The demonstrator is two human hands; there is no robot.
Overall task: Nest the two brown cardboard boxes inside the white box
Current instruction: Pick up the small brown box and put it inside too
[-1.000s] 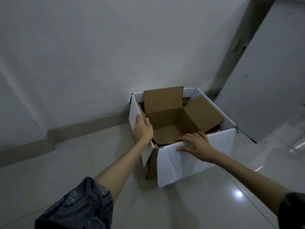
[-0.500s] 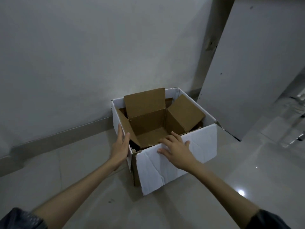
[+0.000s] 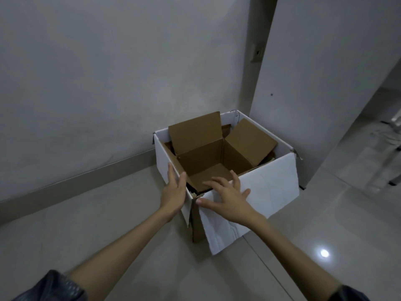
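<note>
A white box stands on the tiled floor against the wall, its near corner split open. Inside it sits an open brown cardboard box with its flaps up; edges of a second brown box show around it between the inner box and the white walls. My left hand lies flat against the white box's left wall near the front corner. Fingers spread, my right hand rests on the top edge of the white front wall. Neither hand grips anything.
A grey wall with a skirting board runs behind the box. A white door or panel stands at the right. Glossy floor tiles reflect a light spot; some metal items lie at the far right.
My left hand slid from the white box's top rim down to its outer left wall. My right hand stayed on the front wall's edge. The camera view shifted.
</note>
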